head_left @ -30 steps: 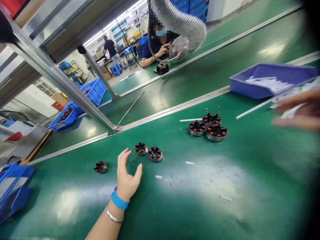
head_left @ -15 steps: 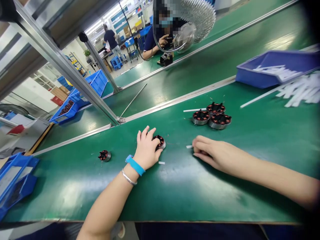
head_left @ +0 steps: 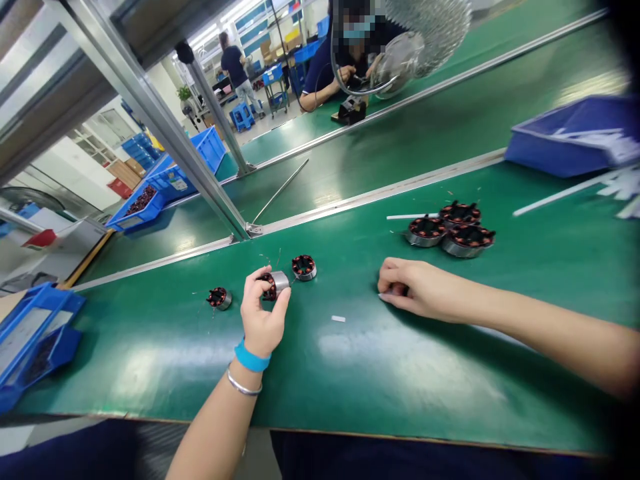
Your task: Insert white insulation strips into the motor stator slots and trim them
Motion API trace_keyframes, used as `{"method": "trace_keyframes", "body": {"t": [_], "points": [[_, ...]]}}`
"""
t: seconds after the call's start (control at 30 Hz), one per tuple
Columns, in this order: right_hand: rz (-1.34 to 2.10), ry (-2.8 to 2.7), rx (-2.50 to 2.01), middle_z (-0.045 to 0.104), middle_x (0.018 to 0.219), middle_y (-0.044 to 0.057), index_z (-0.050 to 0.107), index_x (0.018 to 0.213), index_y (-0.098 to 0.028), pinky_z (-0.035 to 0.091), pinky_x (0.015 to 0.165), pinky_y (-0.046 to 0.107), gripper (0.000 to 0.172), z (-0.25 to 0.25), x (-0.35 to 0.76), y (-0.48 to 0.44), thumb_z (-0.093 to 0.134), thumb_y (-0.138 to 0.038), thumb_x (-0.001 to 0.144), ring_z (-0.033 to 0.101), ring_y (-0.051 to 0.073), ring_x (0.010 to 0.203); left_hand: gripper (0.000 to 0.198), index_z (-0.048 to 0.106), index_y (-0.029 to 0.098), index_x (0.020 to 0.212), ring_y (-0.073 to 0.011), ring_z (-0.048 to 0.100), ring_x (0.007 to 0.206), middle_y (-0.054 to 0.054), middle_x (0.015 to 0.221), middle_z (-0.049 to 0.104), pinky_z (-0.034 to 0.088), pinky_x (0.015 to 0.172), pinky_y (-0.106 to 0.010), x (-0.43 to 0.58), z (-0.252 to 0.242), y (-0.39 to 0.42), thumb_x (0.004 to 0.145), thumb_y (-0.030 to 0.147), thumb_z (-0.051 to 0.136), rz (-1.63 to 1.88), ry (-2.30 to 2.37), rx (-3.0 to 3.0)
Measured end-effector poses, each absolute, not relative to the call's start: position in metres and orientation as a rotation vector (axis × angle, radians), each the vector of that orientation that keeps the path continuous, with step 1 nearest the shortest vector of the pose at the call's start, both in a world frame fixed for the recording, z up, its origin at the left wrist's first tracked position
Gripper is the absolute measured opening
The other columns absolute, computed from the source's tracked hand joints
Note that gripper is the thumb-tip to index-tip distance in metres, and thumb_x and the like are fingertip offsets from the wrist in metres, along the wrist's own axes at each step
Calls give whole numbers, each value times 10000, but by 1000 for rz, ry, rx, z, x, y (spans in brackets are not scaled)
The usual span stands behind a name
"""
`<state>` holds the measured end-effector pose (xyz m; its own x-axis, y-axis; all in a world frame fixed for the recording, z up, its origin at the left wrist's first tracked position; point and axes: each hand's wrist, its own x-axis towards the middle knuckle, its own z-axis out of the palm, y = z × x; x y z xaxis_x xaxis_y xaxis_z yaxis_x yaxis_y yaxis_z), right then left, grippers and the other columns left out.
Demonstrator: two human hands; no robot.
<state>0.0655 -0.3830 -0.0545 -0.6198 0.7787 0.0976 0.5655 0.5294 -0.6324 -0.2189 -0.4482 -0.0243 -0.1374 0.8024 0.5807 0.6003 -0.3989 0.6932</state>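
My left hand [head_left: 265, 313] grips a round motor stator [head_left: 278, 283] with a silver rim, black prongs and copper windings, tilted on its side. Just right of it, a second stator [head_left: 304, 268] rests on the green table, and a third stator [head_left: 219, 299] sits to the left. My right hand [head_left: 410, 288] is closed near the table, its fingertips pinching a small white piece [head_left: 384, 297] that is mostly hidden. Between the hands lies a short white tube piece [head_left: 339, 319]. Beyond my right hand, a group of stators [head_left: 468, 240] stands touching, with a white tube [head_left: 411, 217] beside it.
A blue-purple bin [head_left: 555, 143] with white tubes is at the right. Blue trays [head_left: 40, 347] stand at the left edge. A metal post [head_left: 165, 127] and rail cross the far side. Across the table, a person works behind a clear hood [head_left: 397, 63].
My left hand has moved left and now holds a tilted stator; another stator stands free to its right. My right hand stays closed, and less of its white piece shows. The view has shifted.
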Motion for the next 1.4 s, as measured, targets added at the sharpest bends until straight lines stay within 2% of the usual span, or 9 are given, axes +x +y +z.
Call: {"method": "trace_keyframes", "body": {"t": [0.13, 0.2, 0.37, 0.53, 0.77, 0.9, 1.03, 1.23, 1.4], "points": [[848, -2385, -1132, 512, 564, -13, 458, 589, -219, 416, 499, 256, 124, -52, 48, -392, 538, -274, 666, 491, 117, 485, 195, 514, 178, 746, -240, 589, 1123, -145, 1107, 614, 467, 914, -381, -222, -30, -443, 797, 308, 650, 1534, 1606, 1841], [913, -2379, -1117, 517, 536, -33, 478, 649, -217, 428, 495, 238, 79, -50, 32, -399, 522, -267, 693, 501, 110, 482, 204, 510, 179, 730, -239, 590, 1126, -144, 1098, 618, 462, 923, -379, -223, -31, -441, 793, 313, 650, 1524, 1599, 1796], [1018, -2488, -962, 614, 736, 13, 595, 948, -168, 480, 577, 239, 227, -37, -3, -413, 481, -227, 761, 579, 114, 586, 213, 505, 179, 710, -237, 589, 1131, -142, 1087, 623, 448, 952, -379, -224, -32, -440, 782, 311, 656, 1538, 1581, 1679], [950, -2702, -875, 560, 835, 33, 622, 934, -155, 461, 585, 262, 311, -24, -11, -414, 587, -143, 625, 569, 127, 607, 210, 511, 176, 723, -238, 587, 1127, -145, 1093, 619, 446, 952, -384, -223, -29, -443, 788, 311, 657, 1572, 1548, 1678], [825, -2848, -869, 593, 939, 80, 656, 942, -159, 437, 626, 290, 195, -22, -27, -415, 527, -149, 796, 599, 166, 676, 218, 508, 176, 710, -238, 581, 1144, -143, 1091, 622, 437, 968, -378, -225, -30, -442, 785, 308, 664, 1575, 1551, 1647], [810, -2890, -848, 632, 896, 72, 678, 856, -169, 430, 651, 284, 179, -20, -44, -416, 527, -99, 790, 605, 174, 726, 211, 518, 171, 722, -234, 578, 1140, -151, 1124, 614, 429, 973, -384, -225, -31, -442, 788, 305, 669, 1563, 1533, 1639], [840, -2902, -884, 616, 754, 9, 632, 742, -147, 445, 627, 271, 34, -21, -52, -414, 635, -113, 743, 560, 131, 665, 202, 535, 166, 729, -226, 580, 1124, -148, 1123, 618, 421, 972, -376, -226, -31, -442, 791, 305, 669, 1544, 1547, 1645], [967, -2820, -834, 610, 750, -33, 609, 851, -133, 475, 616, 238, 58, -21, -50, -413, 642, -158, 811, 558, 89, 644, 208, 555, 158, 736, -229, 579, 1111, -153, 1102, 625, 418, 974, -382, -229, -31, -439, 774, 315, 686, 1567, 1529, 1573], [925, -2838, -743, 637, 859, 49, 673, 893, -148, 450, 647, 284, 135, -22, -56, -422, 589, -135, 788, 582, 151, 708, 213, 570, 154, 736, -233, 583, 1102, -149, 1106, 625, 424, 970, -388, -228, -28, -441, 767, 322, 697, 1560, 1530, 1554]]}}
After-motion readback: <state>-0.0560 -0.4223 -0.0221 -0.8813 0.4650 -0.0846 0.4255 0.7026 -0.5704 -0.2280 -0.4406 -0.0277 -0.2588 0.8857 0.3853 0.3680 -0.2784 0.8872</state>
